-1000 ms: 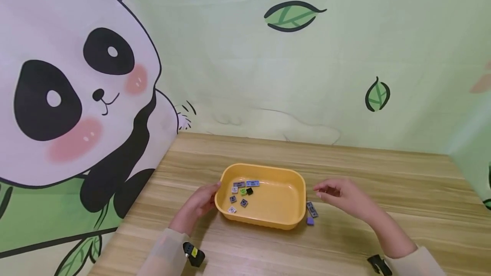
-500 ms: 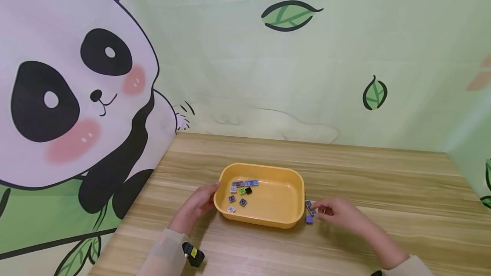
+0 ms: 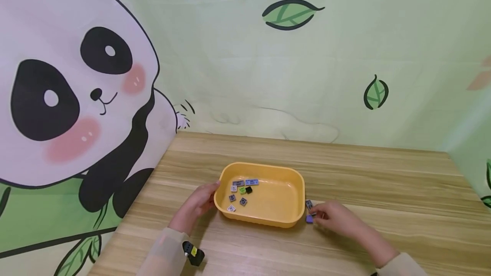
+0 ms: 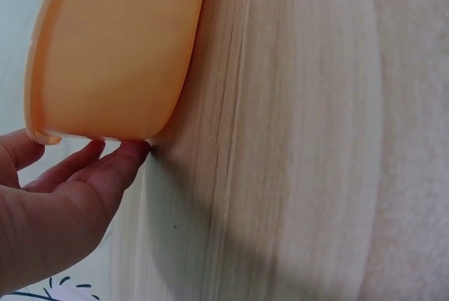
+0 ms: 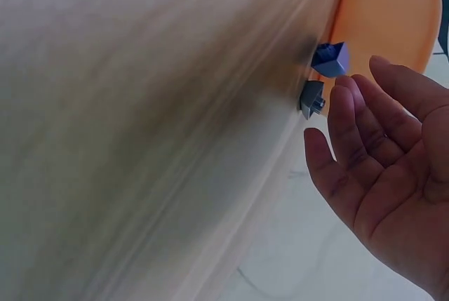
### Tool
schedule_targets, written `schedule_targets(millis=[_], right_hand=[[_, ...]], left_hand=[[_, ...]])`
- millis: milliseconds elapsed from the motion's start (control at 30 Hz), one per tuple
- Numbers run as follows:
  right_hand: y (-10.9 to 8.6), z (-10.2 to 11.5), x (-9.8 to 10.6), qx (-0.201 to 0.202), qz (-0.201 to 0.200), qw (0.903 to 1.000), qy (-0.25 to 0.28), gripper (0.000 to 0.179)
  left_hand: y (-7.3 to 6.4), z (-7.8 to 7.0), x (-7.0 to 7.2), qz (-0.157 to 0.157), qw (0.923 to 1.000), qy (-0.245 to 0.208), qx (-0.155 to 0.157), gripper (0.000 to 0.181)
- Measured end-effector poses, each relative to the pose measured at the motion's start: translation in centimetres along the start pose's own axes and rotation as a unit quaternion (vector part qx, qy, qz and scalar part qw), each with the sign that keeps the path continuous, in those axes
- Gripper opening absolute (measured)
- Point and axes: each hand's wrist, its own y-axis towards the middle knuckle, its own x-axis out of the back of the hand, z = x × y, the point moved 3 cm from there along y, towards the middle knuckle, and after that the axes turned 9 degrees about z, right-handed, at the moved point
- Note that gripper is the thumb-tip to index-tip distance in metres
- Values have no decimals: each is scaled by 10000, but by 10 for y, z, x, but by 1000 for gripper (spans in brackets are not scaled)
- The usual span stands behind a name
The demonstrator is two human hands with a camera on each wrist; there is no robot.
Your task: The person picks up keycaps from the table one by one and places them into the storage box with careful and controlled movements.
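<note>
A yellow plastic tray (image 3: 264,216) sits on the wooden table. My left hand (image 3: 194,208) rests against the tray's left end, its fingers (image 4: 105,175) touching the outer wall and rim. Just right of the tray lie a grey toy brick (image 3: 309,204) and a small purple brick (image 5: 330,59) with a sloped side. My right hand (image 3: 337,218) is beside these two, fingers loosely bent, covering part of the grey brick in the head view. In the right wrist view nothing is between thumb and fingers; whether a fingertip touches a brick, I cannot tell.
Inside the tray's left half lie several small bricks, among them a blue one (image 3: 252,182), a lime green one (image 3: 242,190) and a black one (image 3: 249,190). Behind the table (image 3: 383,173) hangs a pale green cloth (image 3: 326,63) printed with a panda and leaves.
My right hand has come down and slightly left to the grey and purple bricks. My left hand and the tray stay in place.
</note>
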Motion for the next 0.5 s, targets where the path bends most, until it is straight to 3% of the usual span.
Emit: schedule_targets(millis=[267,500], right_hand=[[8,0,-3,84,-58,9993,-359,21],[14,-2,-5,-62,154,9995,-253,17]], left_hand=[[1,-1,1,27,10000,-49,-23,48],[1,0,1,0,10000,-1,-17,48]])
